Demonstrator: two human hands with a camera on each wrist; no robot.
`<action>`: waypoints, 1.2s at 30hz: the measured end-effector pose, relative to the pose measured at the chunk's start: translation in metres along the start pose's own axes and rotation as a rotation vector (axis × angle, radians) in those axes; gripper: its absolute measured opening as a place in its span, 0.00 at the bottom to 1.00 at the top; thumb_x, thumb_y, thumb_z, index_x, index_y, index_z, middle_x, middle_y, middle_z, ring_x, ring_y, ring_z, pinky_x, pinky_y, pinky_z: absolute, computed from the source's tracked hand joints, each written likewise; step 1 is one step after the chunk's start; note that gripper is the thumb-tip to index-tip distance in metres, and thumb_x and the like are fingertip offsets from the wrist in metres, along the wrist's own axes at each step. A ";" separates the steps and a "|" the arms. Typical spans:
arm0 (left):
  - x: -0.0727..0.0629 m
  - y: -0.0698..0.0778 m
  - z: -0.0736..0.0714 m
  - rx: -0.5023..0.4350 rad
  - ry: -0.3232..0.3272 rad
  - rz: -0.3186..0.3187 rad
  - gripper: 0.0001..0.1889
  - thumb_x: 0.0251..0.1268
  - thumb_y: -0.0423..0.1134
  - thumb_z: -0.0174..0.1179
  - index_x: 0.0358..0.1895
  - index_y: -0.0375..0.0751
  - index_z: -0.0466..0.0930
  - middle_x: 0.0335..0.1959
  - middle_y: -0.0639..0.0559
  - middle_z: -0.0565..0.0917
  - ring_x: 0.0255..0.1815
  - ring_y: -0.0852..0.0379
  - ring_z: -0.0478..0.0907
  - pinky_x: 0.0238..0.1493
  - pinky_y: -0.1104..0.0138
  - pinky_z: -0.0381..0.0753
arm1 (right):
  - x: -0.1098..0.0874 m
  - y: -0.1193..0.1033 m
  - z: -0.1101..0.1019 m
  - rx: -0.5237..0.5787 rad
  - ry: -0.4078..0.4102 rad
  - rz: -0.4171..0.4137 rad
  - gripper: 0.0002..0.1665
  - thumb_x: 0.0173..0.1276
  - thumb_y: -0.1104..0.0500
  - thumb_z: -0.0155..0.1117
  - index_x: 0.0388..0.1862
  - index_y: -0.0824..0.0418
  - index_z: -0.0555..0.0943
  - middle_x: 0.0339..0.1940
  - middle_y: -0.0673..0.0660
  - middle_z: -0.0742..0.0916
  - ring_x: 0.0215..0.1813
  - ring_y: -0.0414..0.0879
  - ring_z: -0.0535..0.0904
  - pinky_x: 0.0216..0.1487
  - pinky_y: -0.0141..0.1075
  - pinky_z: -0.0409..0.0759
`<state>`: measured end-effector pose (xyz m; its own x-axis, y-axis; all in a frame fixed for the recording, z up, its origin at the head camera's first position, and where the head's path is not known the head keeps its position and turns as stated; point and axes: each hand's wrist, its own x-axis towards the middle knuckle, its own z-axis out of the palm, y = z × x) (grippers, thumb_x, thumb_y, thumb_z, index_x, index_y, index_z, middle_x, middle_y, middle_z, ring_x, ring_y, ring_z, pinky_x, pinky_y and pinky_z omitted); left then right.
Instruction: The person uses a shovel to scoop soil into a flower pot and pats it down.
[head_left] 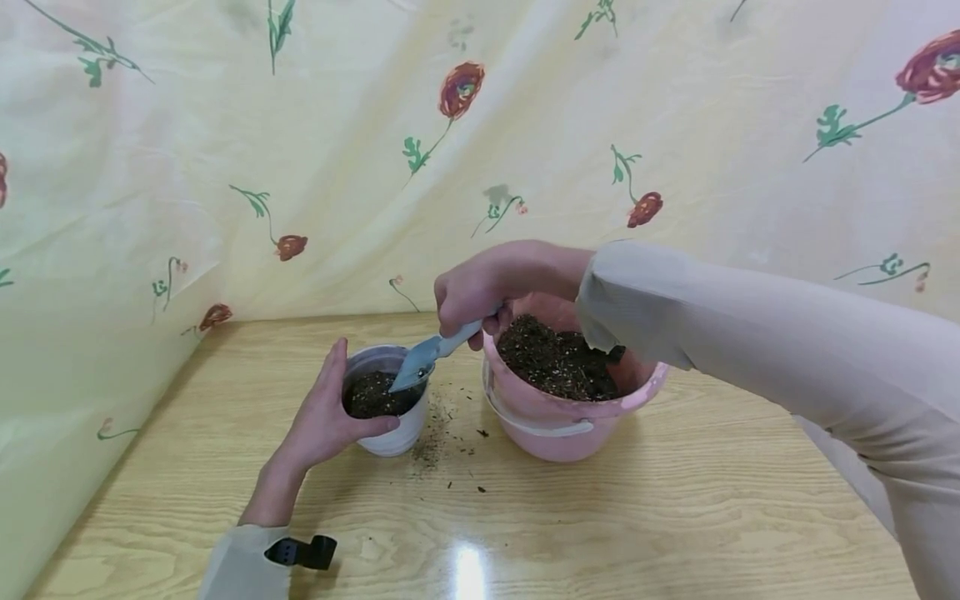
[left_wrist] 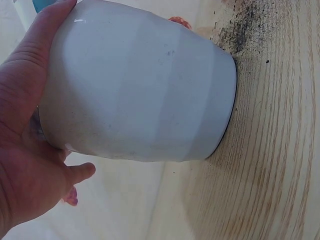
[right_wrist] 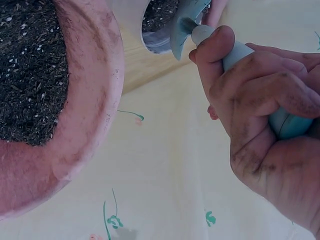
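Note:
My left hand [head_left: 324, 425] holds a white plastic flower pot [head_left: 393, 435] by its rim, thumb across the near side and fingers round the left. The pot stands upright on the table, with dark soil [head_left: 369, 398] inside. In the left wrist view, the pot's ribbed wall [left_wrist: 145, 90] fills the middle. My right hand [head_left: 474, 293] grips the handle of a light blue hand trowel [head_left: 417, 363]. Its blade tilts down over the pot's right rim, tip inside the pot above the soil. In the right wrist view, soil-smudged fingers [right_wrist: 260, 90] wrap the handle.
A pink bucket [head_left: 551, 440] with a white handle stands right of the pot, holding dark potting soil [head_left: 551, 358]; my right forearm passes over it. Crumbs of soil [head_left: 433, 437] lie on the wooden table [head_left: 600, 533] between them. A flowered cloth [head_left: 337, 125] hangs behind.

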<state>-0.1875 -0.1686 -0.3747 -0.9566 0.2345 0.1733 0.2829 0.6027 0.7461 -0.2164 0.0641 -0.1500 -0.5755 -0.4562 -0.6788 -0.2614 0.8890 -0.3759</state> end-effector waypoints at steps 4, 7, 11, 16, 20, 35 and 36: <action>0.000 0.001 0.000 0.006 -0.003 0.002 0.71 0.37 0.63 0.76 0.77 0.55 0.28 0.79 0.48 0.37 0.76 0.39 0.42 0.68 0.39 0.53 | -0.005 0.003 0.000 -0.039 0.010 -0.027 0.15 0.68 0.63 0.47 0.28 0.62 0.81 0.19 0.53 0.77 0.13 0.38 0.57 0.15 0.29 0.56; 0.000 0.002 0.000 0.011 -0.003 0.009 0.71 0.37 0.63 0.76 0.78 0.54 0.28 0.79 0.47 0.37 0.76 0.39 0.43 0.68 0.39 0.54 | -0.010 0.006 -0.001 -0.051 0.019 -0.045 0.15 0.69 0.61 0.48 0.32 0.63 0.82 0.19 0.53 0.78 0.13 0.38 0.57 0.15 0.29 0.56; -0.001 0.002 -0.001 0.022 -0.002 0.016 0.72 0.37 0.62 0.76 0.77 0.53 0.27 0.79 0.45 0.37 0.75 0.37 0.45 0.68 0.39 0.54 | -0.016 0.011 -0.001 -0.067 0.029 -0.071 0.15 0.70 0.60 0.48 0.37 0.62 0.83 0.19 0.52 0.78 0.13 0.38 0.59 0.15 0.29 0.58; -0.001 0.004 -0.002 0.067 0.016 0.046 0.73 0.36 0.63 0.76 0.78 0.52 0.27 0.79 0.44 0.37 0.76 0.36 0.43 0.68 0.38 0.53 | -0.026 0.022 -0.002 -0.061 0.066 -0.133 0.15 0.70 0.60 0.47 0.33 0.61 0.82 0.19 0.51 0.78 0.14 0.38 0.60 0.16 0.29 0.58; 0.000 0.011 -0.003 0.091 0.033 0.077 0.73 0.34 0.65 0.76 0.77 0.52 0.27 0.79 0.47 0.36 0.77 0.39 0.39 0.69 0.38 0.51 | -0.038 0.034 -0.001 -0.006 0.090 -0.182 0.16 0.73 0.60 0.46 0.32 0.62 0.81 0.20 0.51 0.78 0.13 0.38 0.59 0.15 0.29 0.58; 0.005 0.039 0.004 0.094 0.027 0.135 0.72 0.35 0.65 0.75 0.78 0.53 0.30 0.79 0.49 0.38 0.76 0.39 0.47 0.66 0.40 0.59 | -0.078 0.083 -0.008 0.080 0.206 -0.249 0.16 0.76 0.55 0.49 0.37 0.61 0.81 0.15 0.49 0.67 0.15 0.39 0.56 0.18 0.29 0.57; 0.006 0.039 0.005 0.095 0.026 0.136 0.72 0.35 0.64 0.76 0.78 0.52 0.30 0.79 0.49 0.38 0.76 0.39 0.47 0.66 0.40 0.59 | -0.080 0.086 -0.008 0.086 0.218 -0.237 0.15 0.76 0.54 0.50 0.43 0.60 0.83 0.15 0.49 0.67 0.15 0.39 0.57 0.17 0.29 0.57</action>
<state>-0.1815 -0.1400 -0.3473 -0.9102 0.2994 0.2861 0.4139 0.6363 0.6510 -0.1992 0.1778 -0.1227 -0.6611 -0.6227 -0.4186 -0.3469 0.7483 -0.5654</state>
